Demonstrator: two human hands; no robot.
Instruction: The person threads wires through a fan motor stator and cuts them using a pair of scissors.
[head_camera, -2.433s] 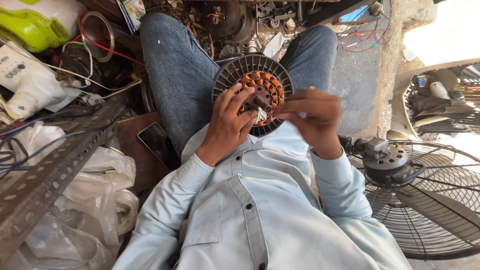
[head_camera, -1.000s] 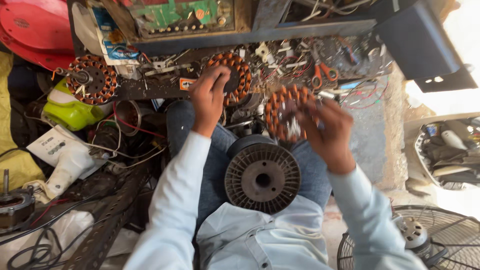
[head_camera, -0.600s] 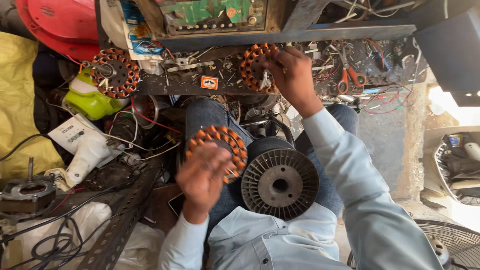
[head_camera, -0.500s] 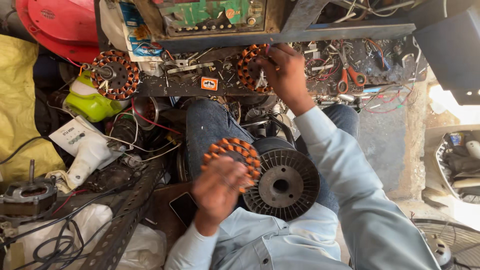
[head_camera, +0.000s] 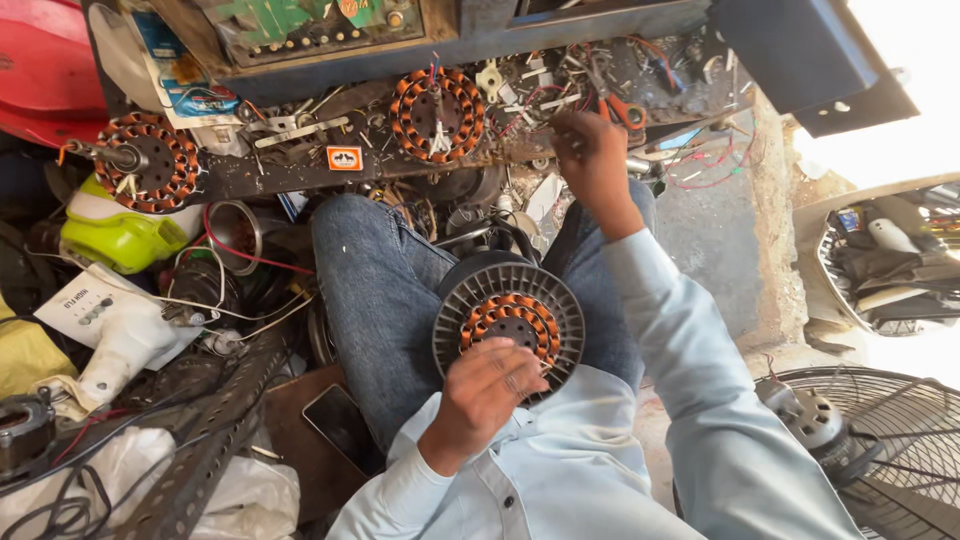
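I sit with a round dark finned motor housing (head_camera: 455, 310) on my lap, between my jeans-clad legs. A copper-wound stator (head_camera: 510, 318) with orange insulation rests in its centre. My left hand (head_camera: 490, 385) lies on the stator's near edge, fingers gripping it. My right hand (head_camera: 590, 150) reaches out to the cluttered shelf, fingers curled among wires and small parts beside orange-handled pliers (head_camera: 625, 110); what it holds is hidden. A second wound stator (head_camera: 437, 112) lies on the shelf left of that hand.
A third stator (head_camera: 145, 160) sits on the shelf at far left. A phone (head_camera: 340, 425) and perforated metal angle (head_camera: 200, 450) lie by my left leg. A fan guard (head_camera: 880, 460) with its motor (head_camera: 810, 415) stands at lower right. A green plastic body (head_camera: 115, 235) is on the left.
My left hand carried a stator from the shelf down into the housing on my lap. My right hand left another stator on the shelf and moved right.
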